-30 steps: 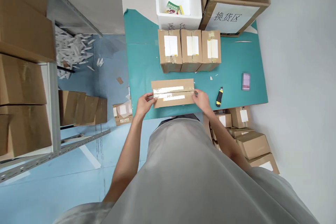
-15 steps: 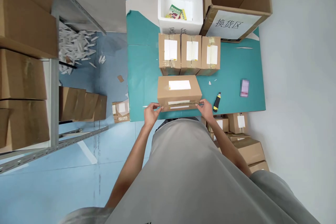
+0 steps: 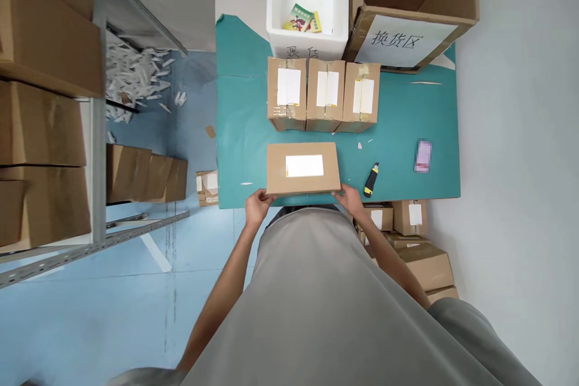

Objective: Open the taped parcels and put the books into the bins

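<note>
A brown cardboard box (image 3: 303,167) with a white label on top lies flat at the near edge of the teal table (image 3: 407,126). My left hand (image 3: 257,205) grips its near left corner, fingers curled on the edge. My right hand (image 3: 349,198) grips its near right corner the same way. Behind it stands a row of three taped boxes (image 3: 324,94) with white labels.
A yellow-and-black utility knife (image 3: 371,180) and a phone (image 3: 424,155) lie on the table to the right. A white foam bin (image 3: 308,3) and a large open carton (image 3: 409,6) stand at the back. Small boxes (image 3: 416,241) are stacked on the floor at right, shelving with cartons (image 3: 45,120) at left.
The box has been rolled over from its taped seam side onto a face, so the white label now faces up; both hands stayed on its ends and shifted to the near corners.
</note>
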A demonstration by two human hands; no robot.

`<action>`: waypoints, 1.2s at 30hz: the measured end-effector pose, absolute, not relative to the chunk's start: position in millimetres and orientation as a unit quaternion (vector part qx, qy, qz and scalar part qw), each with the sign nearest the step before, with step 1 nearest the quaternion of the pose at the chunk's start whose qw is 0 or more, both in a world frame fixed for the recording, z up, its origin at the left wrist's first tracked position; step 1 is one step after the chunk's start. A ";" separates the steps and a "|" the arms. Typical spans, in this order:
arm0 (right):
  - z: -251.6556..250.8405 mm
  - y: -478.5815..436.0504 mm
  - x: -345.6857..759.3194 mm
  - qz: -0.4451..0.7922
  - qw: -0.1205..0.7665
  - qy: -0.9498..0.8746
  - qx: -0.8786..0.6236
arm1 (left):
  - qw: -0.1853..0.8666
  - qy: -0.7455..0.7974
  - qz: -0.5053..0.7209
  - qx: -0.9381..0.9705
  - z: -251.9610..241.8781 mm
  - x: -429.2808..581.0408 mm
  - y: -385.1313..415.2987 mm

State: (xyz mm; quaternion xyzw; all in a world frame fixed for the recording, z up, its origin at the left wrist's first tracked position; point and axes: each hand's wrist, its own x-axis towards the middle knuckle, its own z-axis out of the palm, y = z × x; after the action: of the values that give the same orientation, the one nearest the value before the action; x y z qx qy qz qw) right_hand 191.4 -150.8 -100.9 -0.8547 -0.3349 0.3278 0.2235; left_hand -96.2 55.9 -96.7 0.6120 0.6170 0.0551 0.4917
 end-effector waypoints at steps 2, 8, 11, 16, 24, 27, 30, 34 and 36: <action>-90.4 -143.9 198.7 0.312 0.296 -0.348 -0.833 | 0.526 0.612 0.115 0.580 -89.2 -90.3 63.9; -71.4 -100.7 209.5 0.252 0.367 -0.332 -0.832 | 0.528 0.607 0.251 0.538 -57.9 -58.8 96.1; -76.7 -87.3 217.9 0.249 0.333 -0.297 -0.860 | 0.505 0.597 0.269 0.562 -38.0 -41.2 104.4; -98.1 -92.0 255.3 0.214 0.340 -0.215 -0.890 | 0.504 0.490 0.268 0.659 0.1 3.3 83.4; -114.9 -115.0 308.0 0.244 0.316 -0.149 -0.905 | 0.385 0.241 0.146 0.879 31.4 87.0 -1.4; -114.0 -119.9 304.3 0.248 0.327 -0.146 -0.900 | 0.356 0.232 0.133 0.895 31.3 84.8 -4.2; -111.4 -119.4 292.4 0.244 0.353 -0.145 -0.892 | 0.356 0.288 0.148 0.877 31.1 62.9 21.1; -102.5 -104.3 269.2 0.264 0.410 -0.150 -0.860 | 0.353 0.403 0.160 0.829 24.8 22.1 71.9; -93.1 -93.6 254.6 0.274 0.434 -0.160 -0.843 | 0.347 0.460 0.146 0.804 16.7 0.3 93.0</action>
State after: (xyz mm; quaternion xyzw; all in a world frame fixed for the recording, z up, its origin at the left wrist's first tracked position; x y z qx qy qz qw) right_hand 254.6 -93.6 -93.1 -0.8430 -0.1602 0.2736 0.4345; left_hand 0.3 93.0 16.7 0.8043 0.4601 0.1461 0.3466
